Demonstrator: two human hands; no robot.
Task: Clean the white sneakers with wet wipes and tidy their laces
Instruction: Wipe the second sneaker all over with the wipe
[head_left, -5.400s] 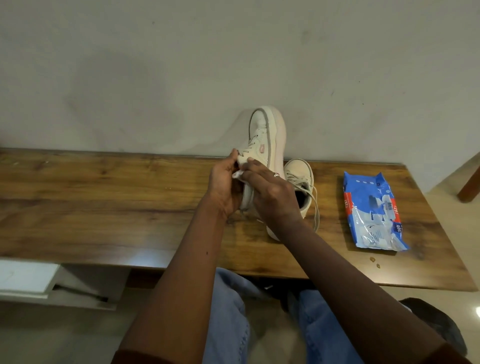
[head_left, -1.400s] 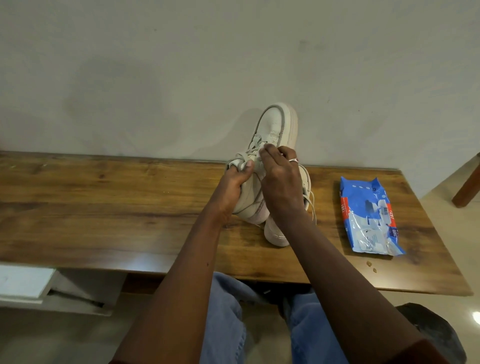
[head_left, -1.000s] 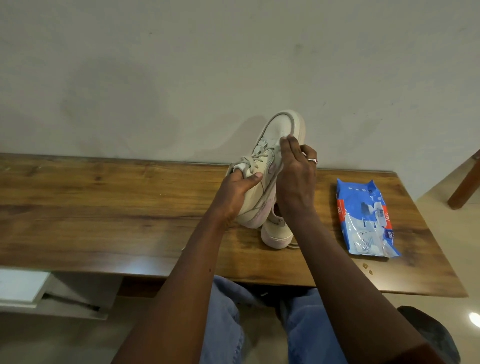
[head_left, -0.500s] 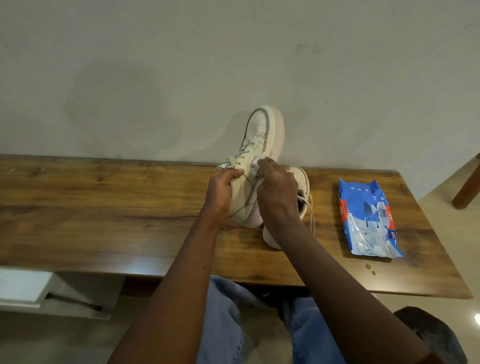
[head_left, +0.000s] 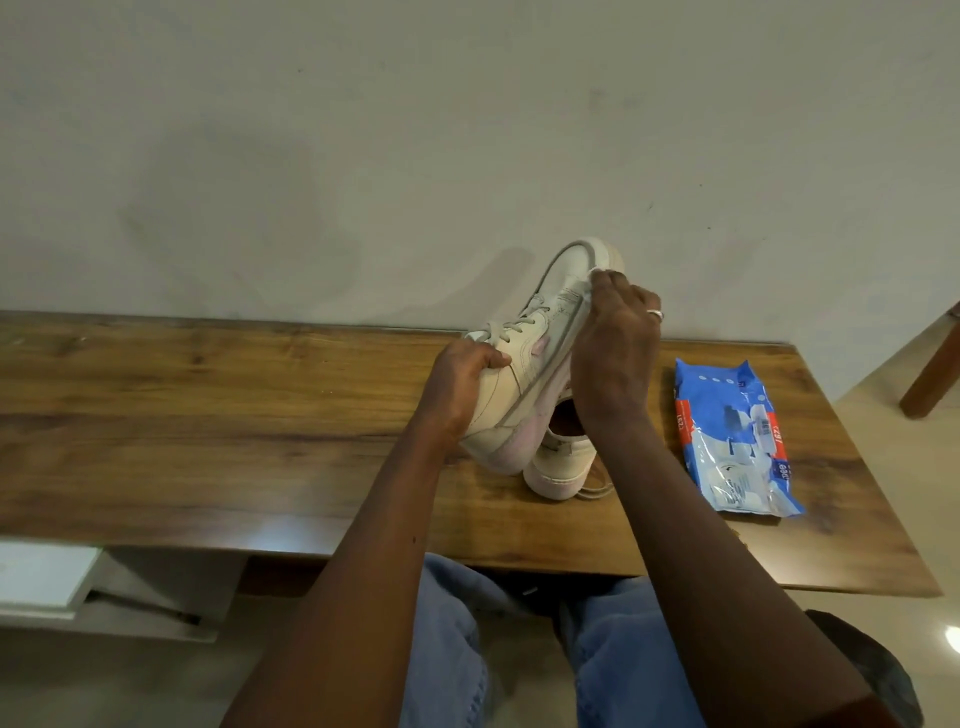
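Note:
A white sneaker is tilted toe-up above the wooden table, its heel near the tabletop. My left hand grips its heel and collar from the left. My right hand pinches a white wet wipe against the sole edge near the toe; most of the wipe is hidden under the fingers. The second white sneaker lies on the table behind my right wrist, its lace trailing at the front.
A blue pack of wet wipes lies on the table to the right of the shoes. A plain wall stands just behind the table. A wooden furniture leg is at the far right. A white shelf sits low on the left.
My right hand has slid the wipe from the lace area up along the sneaker's side to the toe. The sneaker has tipped a little to the right in my left hand.

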